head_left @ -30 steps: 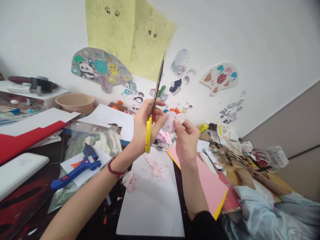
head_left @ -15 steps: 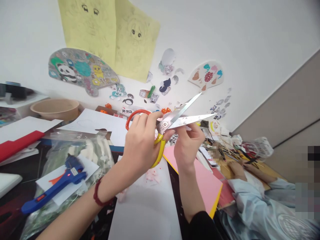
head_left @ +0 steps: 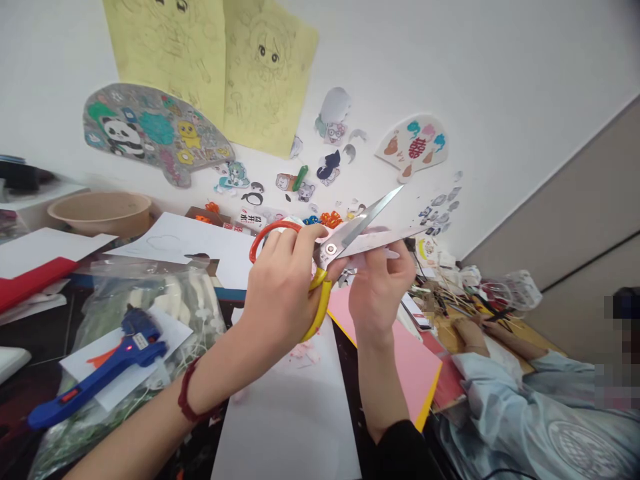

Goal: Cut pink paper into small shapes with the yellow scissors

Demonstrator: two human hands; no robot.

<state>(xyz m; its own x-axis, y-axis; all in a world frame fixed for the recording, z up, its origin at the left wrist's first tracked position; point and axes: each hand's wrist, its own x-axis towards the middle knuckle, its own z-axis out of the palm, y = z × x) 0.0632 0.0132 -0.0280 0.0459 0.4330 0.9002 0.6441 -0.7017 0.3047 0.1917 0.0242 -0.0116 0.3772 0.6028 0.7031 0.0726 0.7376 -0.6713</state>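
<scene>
My left hand [head_left: 283, 287] is closed around the handles of a pair of scissors [head_left: 367, 223], one loop red and the other yellow. Their long blades stand apart and point to the right. Behind the lower blade, my right hand [head_left: 377, 297] pinches a small pale pink piece of paper [head_left: 356, 261]; the blade and fingers hide most of it. Below my hands lies a white sheet [head_left: 290, 420] with pink paper scraps [head_left: 306, 353] on it.
A blue glue gun [head_left: 107, 373] lies left on a plastic bag [head_left: 195, 293]. Pink sheets [head_left: 415, 367] lie to the right. A tan bowl [head_left: 100, 212] stands back left. A person in a light blue sleeve [head_left: 490, 393] works at the right. Fans and drawings hang on the wall.
The view has shifted slightly. My right hand has turned a little beside the blades, and more of the pale paper shows under the lower blade. The scissors stay spread.
</scene>
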